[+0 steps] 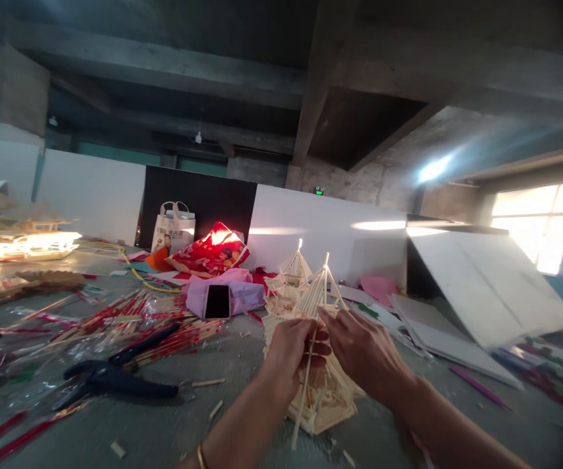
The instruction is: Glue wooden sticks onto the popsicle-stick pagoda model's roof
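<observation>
My left hand (pixel 285 355) is closed, its thumb and fingers pinching a long thin wooden stick (pixel 302 407) that slants down toward me. Close beside it, my right hand (pixel 362 348) has its fingers bent and pressed together near the stick's upper end; what they grip is hidden. Both hands are in front of a pale model building made of wooden sticks (pixel 318 420). Its pointed stick roof (pixel 313 290) rises above my fingers, and a second peaked roof (pixel 295 266) stands behind. My hands cover the model's middle.
Dark blue cutters (pixel 125 381) lie at left, beside red-wrapped sticks (pixel 115 316) and clear plastic. A phone (pixel 217 301) rests on purple cloth (pixel 247 296). Behind are a red bag (pixel 213 254) and white tote (pixel 174 228). White boards (pixel 487 286) lean at right; a lit model (pixel 27 241) glows far left.
</observation>
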{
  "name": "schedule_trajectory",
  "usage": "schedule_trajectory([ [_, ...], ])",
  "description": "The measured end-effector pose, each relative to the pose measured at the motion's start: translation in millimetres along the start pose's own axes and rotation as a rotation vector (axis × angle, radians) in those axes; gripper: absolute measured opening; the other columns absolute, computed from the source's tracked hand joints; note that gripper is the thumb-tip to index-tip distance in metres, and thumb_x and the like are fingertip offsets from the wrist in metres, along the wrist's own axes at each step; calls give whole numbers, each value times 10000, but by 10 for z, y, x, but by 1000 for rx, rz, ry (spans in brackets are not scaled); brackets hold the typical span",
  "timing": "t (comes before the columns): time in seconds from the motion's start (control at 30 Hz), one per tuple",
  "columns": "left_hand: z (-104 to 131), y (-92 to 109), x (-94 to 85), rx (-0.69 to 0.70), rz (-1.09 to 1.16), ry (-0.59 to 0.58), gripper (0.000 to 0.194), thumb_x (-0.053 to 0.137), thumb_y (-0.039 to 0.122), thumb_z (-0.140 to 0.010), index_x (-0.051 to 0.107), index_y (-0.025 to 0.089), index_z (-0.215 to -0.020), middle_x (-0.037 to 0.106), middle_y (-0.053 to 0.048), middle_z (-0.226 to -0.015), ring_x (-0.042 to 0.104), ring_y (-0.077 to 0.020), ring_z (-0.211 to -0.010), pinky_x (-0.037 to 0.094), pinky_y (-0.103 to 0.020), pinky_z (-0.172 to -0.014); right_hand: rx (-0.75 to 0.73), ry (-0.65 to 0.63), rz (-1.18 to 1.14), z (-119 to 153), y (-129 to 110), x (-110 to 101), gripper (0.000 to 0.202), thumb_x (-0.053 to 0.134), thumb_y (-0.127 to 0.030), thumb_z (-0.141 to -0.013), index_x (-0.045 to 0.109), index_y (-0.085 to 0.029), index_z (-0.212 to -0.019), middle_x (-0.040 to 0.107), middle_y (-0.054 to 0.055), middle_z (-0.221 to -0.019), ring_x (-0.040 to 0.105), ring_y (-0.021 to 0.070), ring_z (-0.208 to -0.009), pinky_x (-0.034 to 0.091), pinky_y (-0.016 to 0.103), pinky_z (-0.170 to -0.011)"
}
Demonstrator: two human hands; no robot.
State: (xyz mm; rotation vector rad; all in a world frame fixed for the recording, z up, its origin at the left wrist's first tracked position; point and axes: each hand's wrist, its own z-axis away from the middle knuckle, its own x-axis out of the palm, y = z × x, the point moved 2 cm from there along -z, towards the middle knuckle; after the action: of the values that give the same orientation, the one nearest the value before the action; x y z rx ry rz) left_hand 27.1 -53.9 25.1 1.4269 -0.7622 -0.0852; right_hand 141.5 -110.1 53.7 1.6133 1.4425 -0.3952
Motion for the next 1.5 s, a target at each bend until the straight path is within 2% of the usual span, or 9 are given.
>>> schedule_trajectory([
  [0.2, -51, -31, 6, 5, 120, 5, 166, 594, 263, -690, 569, 110, -751, 581, -6, -666, 515, -51, -489, 339, -166, -447, -3, 0, 12, -7, -5, -6, 386, 430, -139, -882, 438, -143, -1267, 588, 80, -989, 569, 216, -881, 521, 343, -644],
  [0.5, -83, -67, 26, -23, 220, 37, 82, 589, 183, -684, 576, 104, -702, 576, 1, -635, 478, -32, -442, 325, -144, -390, 7, -27, -32, 9, 27, 3, 429, 408, -139, -885, 396, -151, -1314, 578, 68, -972, 560, 220, -898, 524, 361, -675],
  [0.77, -95, -89, 25, 15, 231, 40, 88, 598, 175, -720, 583, 89, -734, 581, -11, -654, 486, -31, -449, 326, -137, -378, -3, -21, -40, 11, 21, 13, 426, 398, -128, -880, 406, -158, -1305, 583, 78, -987, 560, 228, -903, 524, 375, -692],
  [1.27, -115, -97, 11, -21, 291, 27, 75, 571, 142, -742, 598, 72, -749, 589, -24, -675, 480, -25, -445, 345, -123, -368, -5, -28, -39, 20, 20, 13, 433, 405, -129, -877, 399, -155, -1310, 584, 78, -971, 563, 226, -896, 519, 359, -679],
  [1.5, -103, -81, 16, -37, 313, 18, 73, 568, 149, -745, 595, 81, -735, 577, -16, -669, 464, -17, -429, 316, -109, -348, -12, 13, -59, 5, 17, 22, 428, 412, -124, -866, 411, -168, -1292, 578, 64, -930, 572, 226, -855, 521, 363, -642],
])
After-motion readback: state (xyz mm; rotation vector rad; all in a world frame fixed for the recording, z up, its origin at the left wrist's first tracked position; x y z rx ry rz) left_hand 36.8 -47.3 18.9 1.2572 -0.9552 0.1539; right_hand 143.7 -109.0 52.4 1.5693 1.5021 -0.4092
